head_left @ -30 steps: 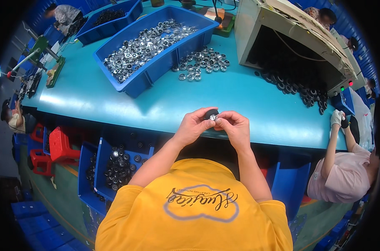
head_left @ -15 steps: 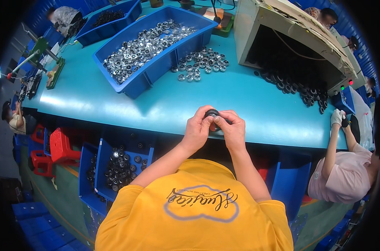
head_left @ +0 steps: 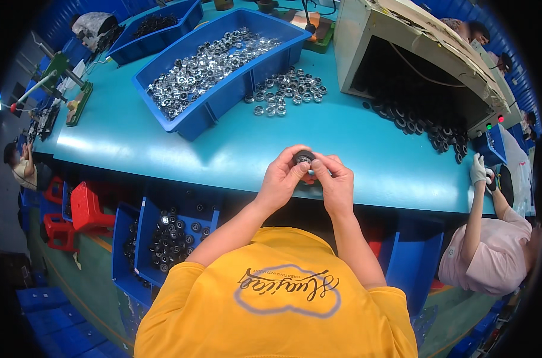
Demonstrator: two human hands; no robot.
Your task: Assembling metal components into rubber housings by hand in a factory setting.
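Over the near edge of the table, my left hand (head_left: 283, 175) and my right hand (head_left: 335, 179) meet around a small black ring with a shiny metal centre (head_left: 303, 157). Both hands are closed on it, thumbs at its near side and fingers behind. Part of the piece is hidden by my fingers. Beyond my hands, shiny metal wheel hubs (head_left: 292, 89) lie loose on the table beside a big blue bin (head_left: 223, 102) filled with more of them. Black rings (head_left: 411, 122) spill from the opening of a cream metal box to the right.
The cream box (head_left: 357, 45) stands at the back right. Below the table edge are a blue bin of black wheels (head_left: 141, 232) on the left and another blue bin (head_left: 411, 268) on the right. A co-worker's gloved hand (head_left: 478, 169) is at the table's right end. Red stools (head_left: 89, 206) stand left.
The ring between my hands has tilted, so its metal centre now faces me more. My fingers have shifted around it. The co-worker at right has moved their hands slightly.
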